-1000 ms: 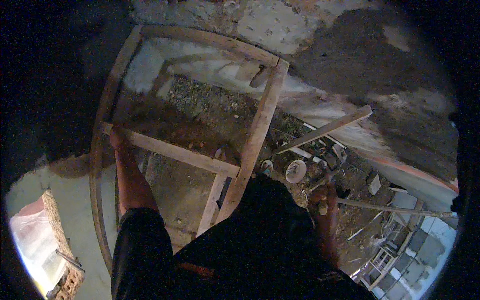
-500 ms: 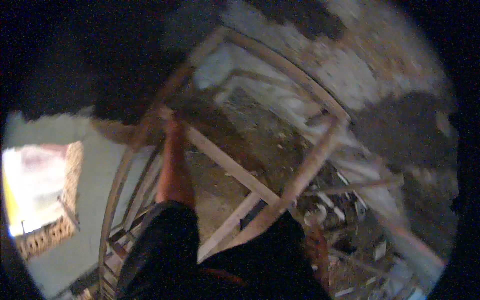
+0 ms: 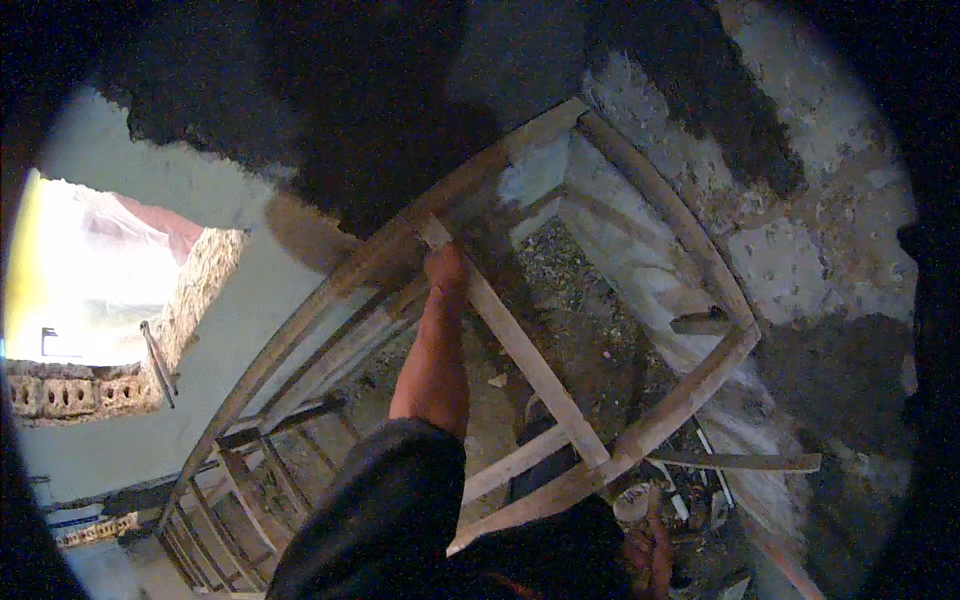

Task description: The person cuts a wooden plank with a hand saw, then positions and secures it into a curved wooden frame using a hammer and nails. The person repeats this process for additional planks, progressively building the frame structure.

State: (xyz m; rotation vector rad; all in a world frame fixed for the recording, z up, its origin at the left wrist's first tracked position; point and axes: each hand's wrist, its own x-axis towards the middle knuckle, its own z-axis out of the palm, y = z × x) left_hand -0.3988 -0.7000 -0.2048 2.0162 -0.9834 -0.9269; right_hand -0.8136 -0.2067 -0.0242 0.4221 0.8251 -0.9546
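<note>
The wooden frame (image 3: 685,405) is set in the middle of the view, below the wearer's gaze, with one corner pointed toward the rough wall at the top, and its crossbar (image 3: 532,365) is gripped by the left hand (image 3: 447,268), the fingers wrapped around the wood just short of the far rail. That grip is judged a sound one for steadying, provided that the palm is kept square to the bar and the fingers are kept out of the corner where bar and rail meet. Since the frame is wide and is grasped firmly at one side only, twisting is to be expected; it would best be checked by having the near rail braced against the body or by a second grip on it, with any movement made slowly. The right hand (image 3: 648,550) is seen low at the lower right, in dimness beside a pale bucket (image 3: 632,503); whether its fingers are released, clenched or holding something cannot be made out. Farther out, a plank (image 3: 745,462) is seen beyond the near rail, and a bright wall opening (image 3: 100,270) at the left. Compared with a second ago, the view has been turned: the frame's top corner has been shifted rightward, the opening has been brought higher, and slatted timbers (image 3: 240,490) have been revealed at the lower left, while the crossbar is still held near the same end.
</note>
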